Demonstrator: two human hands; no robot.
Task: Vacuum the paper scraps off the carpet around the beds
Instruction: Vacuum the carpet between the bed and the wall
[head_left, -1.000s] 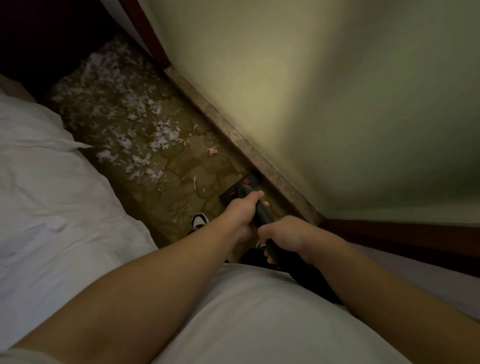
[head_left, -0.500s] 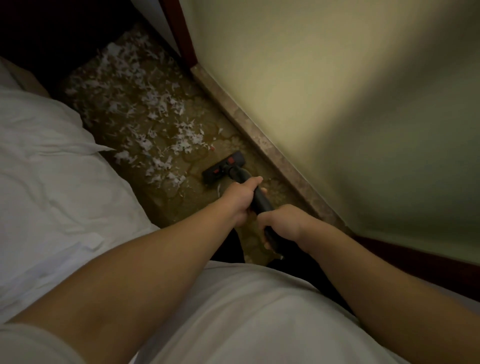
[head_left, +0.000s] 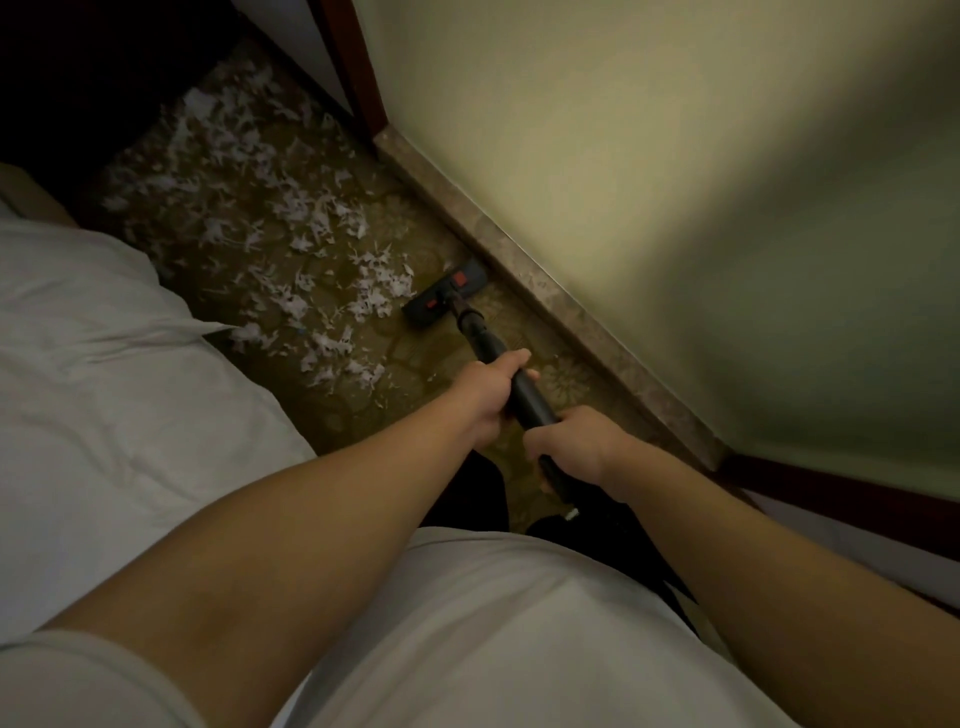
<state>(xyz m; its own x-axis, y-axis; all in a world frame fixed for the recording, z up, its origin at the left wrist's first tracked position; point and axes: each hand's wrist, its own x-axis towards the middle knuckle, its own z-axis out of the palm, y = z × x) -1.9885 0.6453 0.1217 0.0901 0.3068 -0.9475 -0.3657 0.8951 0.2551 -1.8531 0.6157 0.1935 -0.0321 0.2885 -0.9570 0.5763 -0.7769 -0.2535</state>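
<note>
White paper scraps lie scattered over the patterned carpet, reaching toward the dark far end. The black vacuum head rests on the carpet at the scraps' right edge, just beside the stone skirting. Left hand and right hand, fingers curled, both grip the black tube. A white bed bounds the strip on the left, a pale wall on the right. The far corner is lost in shadow. The tube's near end is hidden behind the right hand.
</note>
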